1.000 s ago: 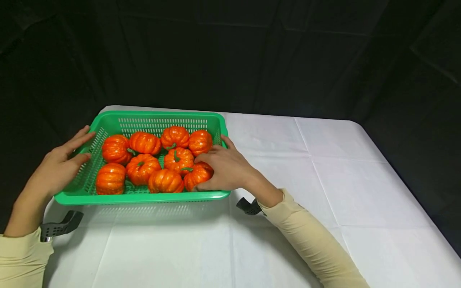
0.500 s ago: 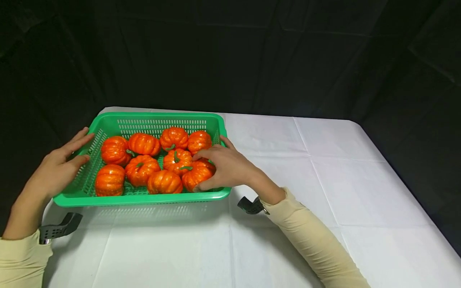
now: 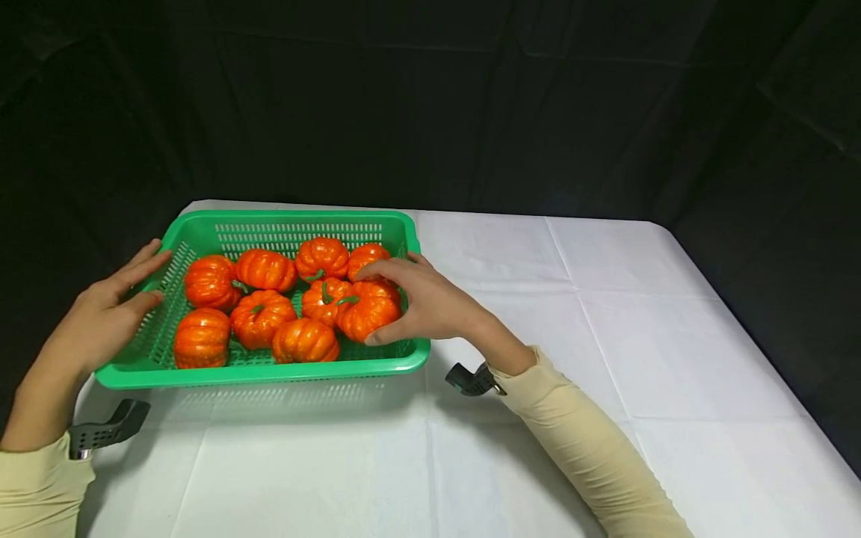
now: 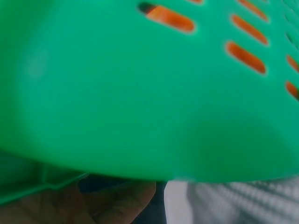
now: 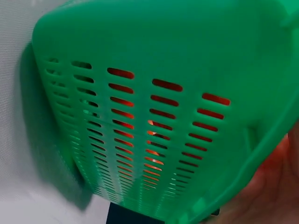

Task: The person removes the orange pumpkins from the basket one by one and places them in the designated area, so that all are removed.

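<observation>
A green slotted plastic basket (image 3: 262, 375) holds several small orange pumpkins, most with green stems. At its right end, my right hand (image 3: 433, 302) grips one pumpkin (image 3: 368, 312) between thumb and fingers, raised a little above its neighbours. My left hand (image 3: 101, 317) rests on the basket's left rim with fingers extended and thumb apart. In the left wrist view the basket wall (image 4: 117, 102) fills most of the picture, and part of the hand (image 4: 107, 205) shows below the rim. The right wrist view has the slotted wall (image 5: 140, 46) in front, hiding most of the held pumpkin.
The basket stands at the back left of a table under a white cloth (image 3: 538, 314). Black drapes (image 3: 430, 97) hang behind and beside it. A dark wrist mount (image 3: 110, 427) is on the left wrist, and another mount (image 3: 471, 379) on the right.
My right hand has taken hold of the front right pumpkin and lifted it slightly, up and away from the front wall. The left hand stays at the rim.
</observation>
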{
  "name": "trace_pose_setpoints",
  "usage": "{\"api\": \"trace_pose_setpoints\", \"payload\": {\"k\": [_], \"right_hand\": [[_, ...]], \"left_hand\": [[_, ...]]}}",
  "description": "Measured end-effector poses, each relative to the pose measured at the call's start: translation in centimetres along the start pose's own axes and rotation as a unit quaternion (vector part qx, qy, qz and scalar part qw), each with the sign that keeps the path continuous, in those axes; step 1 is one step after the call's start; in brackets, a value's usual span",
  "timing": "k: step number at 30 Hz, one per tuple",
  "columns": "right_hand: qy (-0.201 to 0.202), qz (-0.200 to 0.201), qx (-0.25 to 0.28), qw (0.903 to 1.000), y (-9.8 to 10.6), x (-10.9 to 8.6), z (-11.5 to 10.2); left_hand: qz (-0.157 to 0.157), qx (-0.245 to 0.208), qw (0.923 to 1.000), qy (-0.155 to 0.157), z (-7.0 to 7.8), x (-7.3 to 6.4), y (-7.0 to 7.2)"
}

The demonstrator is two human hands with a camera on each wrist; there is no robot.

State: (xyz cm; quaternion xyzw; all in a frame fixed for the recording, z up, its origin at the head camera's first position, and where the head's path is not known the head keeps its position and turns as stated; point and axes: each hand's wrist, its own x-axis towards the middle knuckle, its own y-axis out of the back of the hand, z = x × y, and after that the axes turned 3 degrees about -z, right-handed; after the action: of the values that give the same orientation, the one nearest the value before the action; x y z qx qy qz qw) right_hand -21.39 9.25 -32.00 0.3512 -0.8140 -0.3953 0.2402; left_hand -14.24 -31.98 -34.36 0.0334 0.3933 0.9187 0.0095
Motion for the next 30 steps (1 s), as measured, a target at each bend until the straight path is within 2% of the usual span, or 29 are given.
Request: {"api": "trace_pose_setpoints", "payload": {"k": [6, 10, 17, 30], "right_hand": [[-0.003, 0.032, 0.077, 0.9965, 1.0, -0.7, -0.1], [0.017, 0.055, 0.135, 0.9892, 1.9, -1.0, 0.2], [0.037, 0.065, 0.21, 0.9748, 3.6, -1.5, 0.7], [0.033, 0.084, 0.243, 0.9659, 5.8, -2.4, 1.9]], "left_hand": [[-0.003, 0.004, 1.0, 0.0, 0.0, 0.0, 0.0], [-0.002, 0.006, 1.0, -0.005, 0.0, 0.0, 0.0], [-0.003, 0.001, 1.0, -0.002, -0.1, 0.0, 0.1], [0.004, 0.01, 0.9999, -0.008, -0.3, 0.1, -0.1]]}}
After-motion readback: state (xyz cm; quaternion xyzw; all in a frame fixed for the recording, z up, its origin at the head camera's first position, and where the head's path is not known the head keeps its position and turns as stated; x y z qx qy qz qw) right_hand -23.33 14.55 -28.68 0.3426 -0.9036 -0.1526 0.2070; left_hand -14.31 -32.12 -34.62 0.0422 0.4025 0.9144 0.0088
